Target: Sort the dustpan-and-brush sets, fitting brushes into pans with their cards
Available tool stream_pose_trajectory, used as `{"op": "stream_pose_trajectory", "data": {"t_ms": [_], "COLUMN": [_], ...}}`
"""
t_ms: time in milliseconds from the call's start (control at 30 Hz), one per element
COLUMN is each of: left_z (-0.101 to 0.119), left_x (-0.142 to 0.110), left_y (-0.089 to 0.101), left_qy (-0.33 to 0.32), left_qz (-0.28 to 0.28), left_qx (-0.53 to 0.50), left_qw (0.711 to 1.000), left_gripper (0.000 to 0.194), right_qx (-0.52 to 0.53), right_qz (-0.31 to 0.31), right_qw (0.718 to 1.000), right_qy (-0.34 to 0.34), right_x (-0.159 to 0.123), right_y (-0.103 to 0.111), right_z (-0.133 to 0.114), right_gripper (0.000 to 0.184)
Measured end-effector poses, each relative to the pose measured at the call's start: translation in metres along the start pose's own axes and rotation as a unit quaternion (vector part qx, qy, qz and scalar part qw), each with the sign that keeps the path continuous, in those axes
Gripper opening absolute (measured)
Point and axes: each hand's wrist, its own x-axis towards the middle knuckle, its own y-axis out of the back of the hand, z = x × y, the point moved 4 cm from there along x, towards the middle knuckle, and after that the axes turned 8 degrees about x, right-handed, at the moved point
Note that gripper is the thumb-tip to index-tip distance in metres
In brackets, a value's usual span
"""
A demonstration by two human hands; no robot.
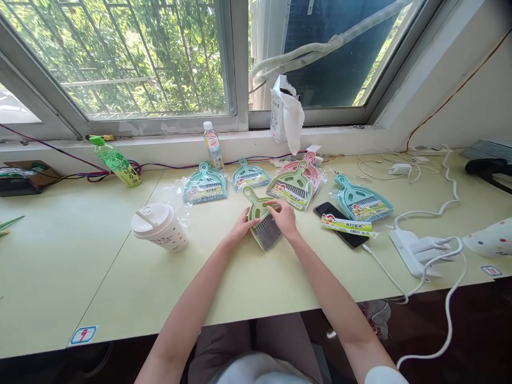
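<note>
In the middle of the table I have a small green dustpan and brush set [269, 234], its grey bristles facing up and toward me. My left hand [240, 226] grips the dustpan's left edge. My right hand [283, 217] is closed on the brush, the fingertips near its green top. Just behind lies a wrapped green set [298, 184] over a pink set [311, 162]. Two wrapped blue sets, one [206, 184] and a smaller-looking one [250, 175], lie to the back left. Another blue set [364, 200] lies to the right.
A black phone [352, 240] lies on the right under a printed label strip [347, 225]. Nearby are a white power strip [408, 250] and cables. A lidded paper cup [160, 226] stands left, with a green bottle [116, 160] and clear bottle [214, 146] behind. Tissues [286, 114] sit on the sill.
</note>
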Motion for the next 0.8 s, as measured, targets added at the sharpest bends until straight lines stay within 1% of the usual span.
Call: {"op": "stream_pose_trajectory", "data": {"t_ms": [33, 100, 133, 167, 200, 233, 267, 300, 333, 367, 400, 467, 533, 633, 733, 800], "left_z": [-0.002, -0.002, -0.001, 0.001, 0.002, 0.004, 0.005, 0.005, 0.005, 0.005, 0.004, 0.002, 0.002, 0.004, 0.006, 0.006], "left_x": [0.0, 0.001, 0.002, 0.003, 0.004, 0.005, 0.007, 0.009, 0.011, 0.013, 0.014, 0.016, 0.015, 0.012, 0.011, 0.01], "left_y": [0.004, 0.014, 0.019, 0.024, 0.029, 0.034, 0.037, 0.04, 0.042, 0.043, 0.043, 0.043, 0.042, 0.041, 0.04, 0.04], "left_qy": [0.008, 0.019, 0.022, 0.023, 0.023, 0.021, 0.02, 0.017, 0.014, 0.011, 0.009, 0.009, 0.011, 0.015, 0.017, 0.014], "left_qz": [0.021, 0.058, 0.073, 0.087, 0.101, 0.114, 0.124, 0.131, 0.134, 0.135, 0.134, 0.128, 0.119, 0.115, 0.118, 0.115], "left_qx": [-0.024, -0.063, -0.078, -0.09, -0.101, -0.111, -0.12, -0.127, -0.134, -0.138, -0.14, -0.14, -0.138, -0.135, -0.133, -0.135], "left_qw": [0.999, 0.996, 0.994, 0.992, 0.989, 0.987, 0.985, 0.983, 0.982, 0.981, 0.981, 0.982, 0.983, 0.984, 0.984, 0.984], "left_gripper": [0.063, 0.057, 0.053, 0.049, 0.046, 0.045, 0.046, 0.047, 0.048, 0.049, 0.05, 0.05, 0.049, 0.05, 0.049, 0.048], "right_qx": [-0.007, -0.061, -0.107, -0.157, -0.205, -0.254, -0.304, -0.347, -0.377, -0.395, -0.406, -0.404, -0.373, -0.292, -0.184, -0.118], "right_qz": [0.028, 0.12, 0.167, 0.2, 0.206, 0.188, 0.155, 0.118, 0.073, 0.037, 0.011, -0.023, -0.063, -0.14, -0.214, -0.233], "right_qw": [0.999, 0.99, 0.98, 0.967, 0.957, 0.949, 0.94, 0.929, 0.921, 0.915, 0.912, 0.914, 0.926, 0.945, 0.958, 0.965], "right_qy": [0.013, 0.036, 0.032, 0.021, 0.011, -0.004, -0.026, -0.049, -0.064, -0.066, -0.056, -0.018, 0.02, 0.051, 0.048, 0.034], "right_x": [0.006, 0.013, 0.013, 0.009, 0.003, -0.006, -0.018, -0.032, -0.046, -0.06, -0.073, -0.093, -0.106, -0.12, -0.133, -0.137], "right_y": [0.016, 0.059, 0.084, 0.107, 0.125, 0.139, 0.147, 0.151, 0.15, 0.146, 0.141, 0.128, 0.114, 0.093, 0.073, 0.063], "right_z": [0.001, 0.004, 0.007, 0.013, 0.019, 0.028, 0.038, 0.048, 0.058, 0.064, 0.068, 0.065, 0.053, 0.029, 0.009, 0.0], "right_gripper": [0.026, 0.028, 0.03, 0.032, 0.034, 0.038, 0.045, 0.053, 0.059, 0.061, 0.058, 0.05, 0.045, 0.045, 0.048, 0.048]}}
